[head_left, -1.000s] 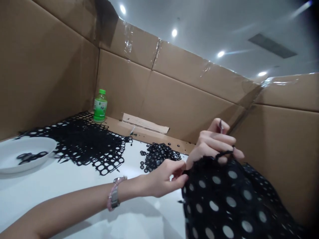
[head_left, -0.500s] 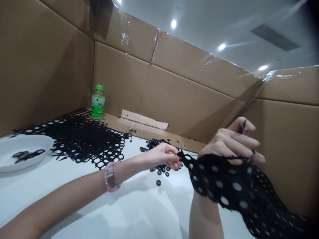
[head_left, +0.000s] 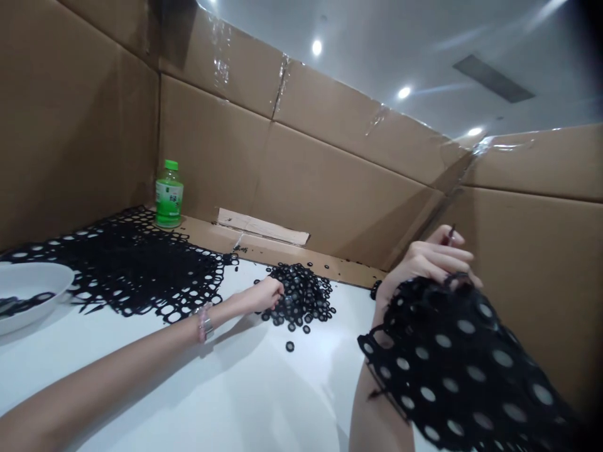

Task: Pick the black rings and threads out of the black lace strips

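My right hand is raised at the right, fingers closed on the top of a black perforated sheet, which hangs down full of round holes. A thin dark pointed thing sticks up from its fingers; its kind is unclear. My left hand, with a pink beaded bracelet and a metal band at the wrist, is closed at the left edge of a heap of small black rings. Whatever lies between its fingers is hidden.
A spread of black perforated sheeting covers the table's left back. A white bowl holding black rings stands at the left edge. Behind are a green-capped bottle and tall cardboard walls. A cardboard strip lies along the back.
My left hand has let go of the perforated sheet's edge and moved left to the ring heap. My right hand keeps the sheet, whose freed edge now hangs. The view has shifted slightly right.
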Demonstrator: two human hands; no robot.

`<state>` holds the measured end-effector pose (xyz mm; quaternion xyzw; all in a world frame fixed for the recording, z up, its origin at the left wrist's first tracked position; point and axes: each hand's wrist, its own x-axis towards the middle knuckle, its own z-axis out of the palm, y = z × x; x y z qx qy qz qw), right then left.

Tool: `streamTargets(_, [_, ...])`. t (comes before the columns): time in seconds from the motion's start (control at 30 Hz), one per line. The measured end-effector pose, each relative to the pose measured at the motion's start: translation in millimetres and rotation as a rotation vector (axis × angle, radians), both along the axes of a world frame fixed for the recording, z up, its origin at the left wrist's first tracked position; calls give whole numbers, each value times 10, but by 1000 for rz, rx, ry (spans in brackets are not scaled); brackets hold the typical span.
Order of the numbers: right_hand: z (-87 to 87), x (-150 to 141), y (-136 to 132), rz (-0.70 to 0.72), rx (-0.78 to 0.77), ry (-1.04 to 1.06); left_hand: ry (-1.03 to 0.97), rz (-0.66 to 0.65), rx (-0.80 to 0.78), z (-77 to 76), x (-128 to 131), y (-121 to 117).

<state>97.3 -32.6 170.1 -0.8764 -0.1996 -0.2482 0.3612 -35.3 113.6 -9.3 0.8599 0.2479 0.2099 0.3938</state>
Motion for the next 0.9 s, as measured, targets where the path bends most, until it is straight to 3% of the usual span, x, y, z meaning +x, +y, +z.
streamTargets(0.07, [-92, 39, 89, -288, -20, -261, -10, 17, 81, -48, 41, -13])
streamTargets(0.1, [-142, 50, 125, -356, -39, -357, -17, 24, 116, -54, 66, -32])
streamTargets(0.23, [-273, 54, 181, -292, -82, -415, -49, 56, 222, 33, 127, -152])
streamTargets(0.37, [-267, 22, 193, -212, -53, -330, -197, 40, 344, 370, 101, -451])
streamTargets(0.47, [-241, -8, 239, -161, -18, -287, -362, -257, 18, 672, 62, -809])
streamTargets(0.53, [-229, -25, 258, -160, -47, -281, -416, -390, -183, 789, 42, -1032])
streamTargets(0.67, [-204, -25, 208, -209, -36, -326, -481, -347, -483, 780, 43, -1268])
streamTargets(0.8, [-173, 7, 122, -187, 51, -356, -497, -332, -725, 705, 63, -1313])
streamTargets(0.9, [-170, 34, 104, -138, 61, -348, -568, -383, -855, 729, 49, -1353])
